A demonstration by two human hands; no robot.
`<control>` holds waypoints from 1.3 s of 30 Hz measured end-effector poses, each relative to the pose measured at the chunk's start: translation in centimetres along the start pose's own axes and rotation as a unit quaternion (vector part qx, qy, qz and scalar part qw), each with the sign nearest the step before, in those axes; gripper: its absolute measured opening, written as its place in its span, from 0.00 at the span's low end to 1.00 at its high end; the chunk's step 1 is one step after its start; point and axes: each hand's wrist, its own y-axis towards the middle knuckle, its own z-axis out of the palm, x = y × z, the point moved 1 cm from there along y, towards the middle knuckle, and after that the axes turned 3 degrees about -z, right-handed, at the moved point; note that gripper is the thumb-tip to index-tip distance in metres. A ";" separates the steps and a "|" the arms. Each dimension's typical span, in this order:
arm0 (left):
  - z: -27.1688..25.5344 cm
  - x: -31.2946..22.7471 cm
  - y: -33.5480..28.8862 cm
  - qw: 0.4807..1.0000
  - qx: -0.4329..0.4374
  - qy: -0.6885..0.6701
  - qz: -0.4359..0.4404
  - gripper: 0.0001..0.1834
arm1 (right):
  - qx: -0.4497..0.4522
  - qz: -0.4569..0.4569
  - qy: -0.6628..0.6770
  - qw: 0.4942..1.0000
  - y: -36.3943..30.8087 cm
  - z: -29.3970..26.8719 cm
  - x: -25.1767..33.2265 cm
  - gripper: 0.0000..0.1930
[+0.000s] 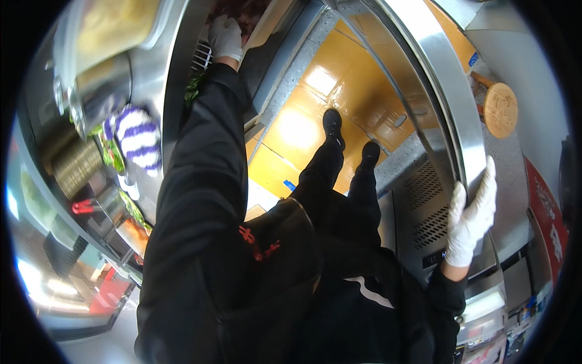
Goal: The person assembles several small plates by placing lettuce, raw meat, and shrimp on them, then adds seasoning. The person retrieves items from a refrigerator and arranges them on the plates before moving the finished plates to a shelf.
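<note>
My left hand, in a white glove, reaches in at the top of the view and is closed like a fist. It is beside a tray with dark red contents, perhaps meat; what its fingers hold is hidden. Below it are a white wire rack and some green leaves. On the right, my right hand, also gloved, holds the edge of an open stainless-steel fridge door. Its thumb lies on the inner side, its fingers stretched along the outer face.
A steel counter at left bears a purple-and-white striped cloth, a plastic tub and red-handled tongs. Beyond the door stands a round wooden stool. Shiny yellow-brown tiles cover the floor under my feet. A perforated metal panel lies low beside the door.
</note>
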 end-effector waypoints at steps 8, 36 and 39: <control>9.6 5.3 11.8 0.922 0.184 0.338 0.034 0.28 | 0.043 -0.006 -0.059 0.997 0.2 -0.5 -3.7 0.34; 2.3 2.4 3.4 0.822 0.138 -0.518 -0.195 0.12 | 0.039 -0.019 -0.088 0.995 0.1 -0.2 -3.4 0.33; -0.8 -3.3 -3.8 0.680 0.213 -0.654 -0.253 0.14 | 0.027 -0.014 -0.066 0.997 0.9 -0.4 -2.9 0.31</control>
